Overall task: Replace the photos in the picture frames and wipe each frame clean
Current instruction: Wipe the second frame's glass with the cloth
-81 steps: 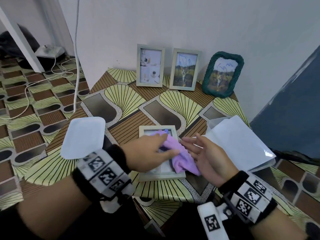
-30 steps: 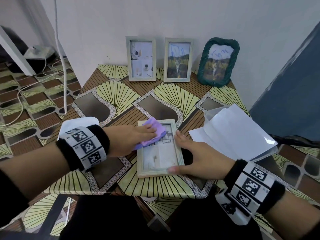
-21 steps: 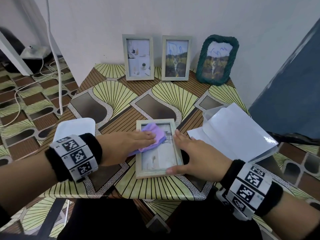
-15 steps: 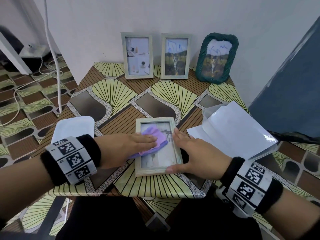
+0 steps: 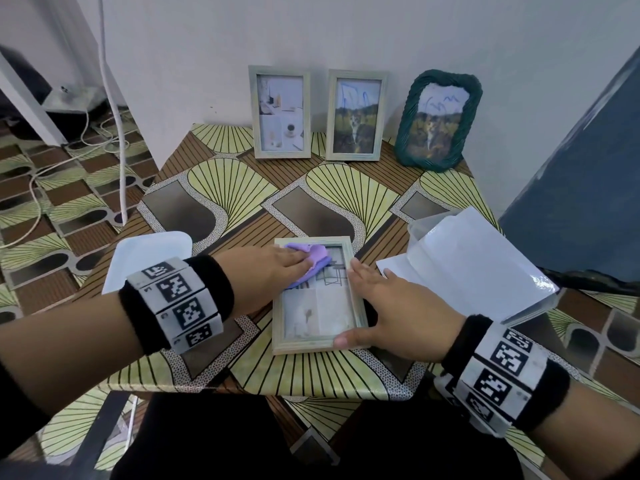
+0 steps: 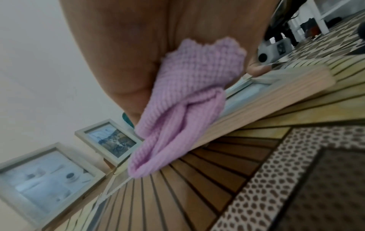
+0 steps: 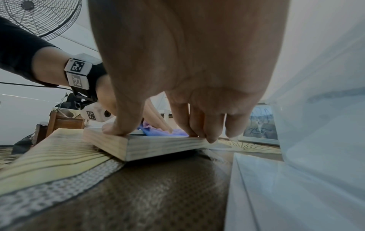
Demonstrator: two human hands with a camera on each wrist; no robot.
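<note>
A pale wooden picture frame (image 5: pixel 317 336) lies flat, glass up, near the table's front edge. My left hand (image 5: pixel 277 268) presses a bunched purple cloth (image 5: pixel 313 259) with straight fingers onto the glass at the frame's far left corner. The cloth's tail (image 6: pixel 183 109) hangs from under the palm over the frame's left rail (image 6: pixel 256 101). My right hand (image 5: pixel 374 306) rests along the right rail, thumb (image 7: pixel 118 126) on the near right corner and fingertips (image 7: pixel 209 137) against the side of the frame (image 7: pixel 158 146).
Against the wall stand two pale frames (image 5: pixel 281 112) (image 5: pixel 356 116) and a green woven frame (image 5: pixel 438 119). A white lid (image 5: pixel 149 258) lies left of my hand. A clear plastic sleeve folder (image 5: pixel 467 268) lies to the right. A blue-grey panel (image 5: pixel 588 185) rises beyond it.
The right hand has left the cloth and now holds the frame's right side. The left hand has slid the cloth from the frame's middle toward its far left corner.
</note>
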